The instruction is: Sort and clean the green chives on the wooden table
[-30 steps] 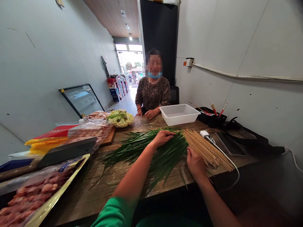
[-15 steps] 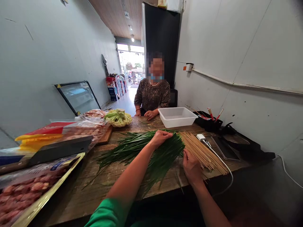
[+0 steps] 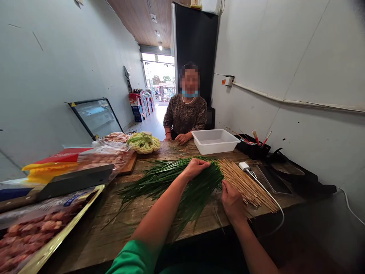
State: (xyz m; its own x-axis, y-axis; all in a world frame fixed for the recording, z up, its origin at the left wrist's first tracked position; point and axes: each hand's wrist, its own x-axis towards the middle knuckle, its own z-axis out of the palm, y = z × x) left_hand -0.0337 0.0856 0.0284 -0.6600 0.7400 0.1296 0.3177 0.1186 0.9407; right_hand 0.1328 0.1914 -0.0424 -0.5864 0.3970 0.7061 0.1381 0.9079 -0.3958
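The green leaves (image 3: 201,192) lie across the worktop (image 3: 122,220) at the centre of the frame, spreading toward the lower left; the left hand (image 3: 196,168) rests over their upper part, fingers loosely bent and close together, though whether it grips any I cannot tell; the right hand (image 3: 232,199), right of centre, is curled with thumb and fingers nearly meeting beside the leaves' right edge, its hold unclear; wooden skewers (image 3: 248,184) fan out just beyond it, toward the right.

Head cam, worn; looks fwd & down over table (image 3: 114,232), close.
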